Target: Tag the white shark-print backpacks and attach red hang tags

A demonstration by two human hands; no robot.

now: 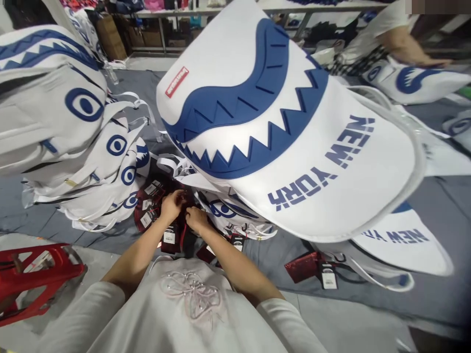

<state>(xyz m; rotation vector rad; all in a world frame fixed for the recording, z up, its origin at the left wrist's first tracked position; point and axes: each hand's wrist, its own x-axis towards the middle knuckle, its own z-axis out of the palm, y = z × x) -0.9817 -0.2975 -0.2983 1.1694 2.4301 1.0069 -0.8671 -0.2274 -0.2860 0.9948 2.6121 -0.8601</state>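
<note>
My left hand (172, 207) is closed, its fingertips at a dark red, shiny hang tag in front of it. Close beside it, my right hand (196, 219) has curled fingers; what they grip is too small to make out. Around both hands lie dark red tags with white labels (169, 236), bunched on the table. Just right of my hands, a white backpack with a blue eye print (222, 208) lies under a large white backpack (235, 88) with a blue shark mouth and NEW YORK lettering.
Several white backpacks (86, 105) are stacked on the left of the grey-covered table (437, 206). More tags (303, 267) and straps lie at the right front. A red plastic stool (55, 267) stands at left. Across the table, a person's arm (405, 46) reaches over another backpack (419, 81).
</note>
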